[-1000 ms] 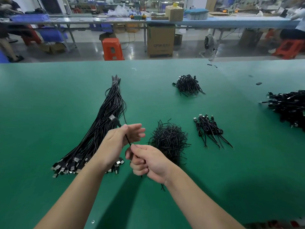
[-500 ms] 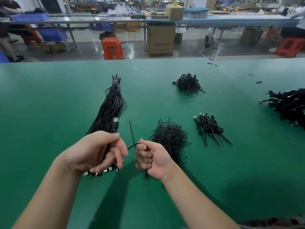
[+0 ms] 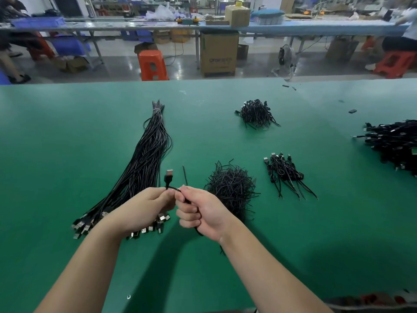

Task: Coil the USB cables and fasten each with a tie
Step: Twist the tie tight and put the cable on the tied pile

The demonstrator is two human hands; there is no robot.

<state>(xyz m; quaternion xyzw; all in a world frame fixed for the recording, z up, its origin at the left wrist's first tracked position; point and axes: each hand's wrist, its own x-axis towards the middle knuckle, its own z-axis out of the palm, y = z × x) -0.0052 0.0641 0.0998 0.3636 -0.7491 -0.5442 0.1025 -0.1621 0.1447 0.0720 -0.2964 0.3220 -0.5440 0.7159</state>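
My left hand (image 3: 144,208) pinches a black USB cable (image 3: 168,180) just below its plug, which points up. My right hand (image 3: 198,211) grips the same cable right beside it, fingers curled round the cord; a short end sticks up at the knuckles. Both hands hover over the plug end of a long bundle of straight black USB cables (image 3: 144,163) lying on the green table (image 3: 67,136). A heap of black wire ties (image 3: 230,188) lies just right of my right hand. A few coiled, tied cables (image 3: 284,172) rest further right.
Another small pile of black ties or cables (image 3: 256,114) lies at the back middle. A big pile of black cables (image 3: 394,143) fills the right edge. Beyond the table's far edge stand an orange stool (image 3: 152,65) and a cardboard box (image 3: 218,54).
My hands came together: the left hand moved right and now pinches the cable below the plug, next to my right hand. The plug now stands above my fingers.
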